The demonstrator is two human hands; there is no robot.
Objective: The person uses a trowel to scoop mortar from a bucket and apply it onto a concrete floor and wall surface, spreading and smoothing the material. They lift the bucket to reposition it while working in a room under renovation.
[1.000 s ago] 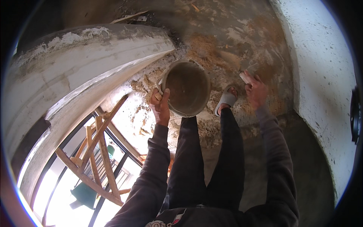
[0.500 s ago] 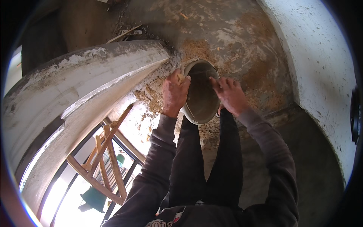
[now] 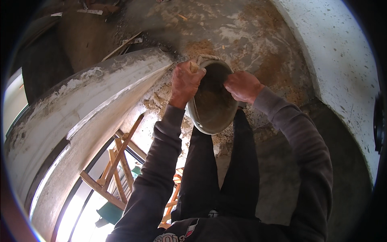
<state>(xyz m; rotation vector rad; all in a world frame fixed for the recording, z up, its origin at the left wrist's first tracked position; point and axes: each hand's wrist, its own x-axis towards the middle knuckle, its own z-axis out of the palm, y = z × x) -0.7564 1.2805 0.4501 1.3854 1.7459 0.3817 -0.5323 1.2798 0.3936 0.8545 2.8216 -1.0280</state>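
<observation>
A grey, deep bucket (image 3: 213, 94) hangs or stands in front of my legs, its oval mouth facing up and its inside dark. A thick rope (image 3: 209, 57) runs along its far rim. At the rim's left side my left hand (image 3: 185, 82) is closed round the handle, and a pale, wood-like stub (image 3: 194, 67) shows at the top of the fist. My right hand (image 3: 244, 86) has its fingers curled at the right rim, with the fingertips over the mouth. What lies at the bottom of the bucket is too dark to make out.
A thick pale wall (image 3: 100, 84) with a rough top edge curves along the left. Beyond its near part stand a wooden frame (image 3: 115, 161) and a green container (image 3: 109, 212). A speckled white wall (image 3: 334, 48) rises at right. Sandy debris (image 3: 157, 101) covers the floor beside the bucket.
My right hand has curled more tightly at the bucket's right rim. The bucket has shifted and tilted slightly, and more of the rope shows. My view has moved a little.
</observation>
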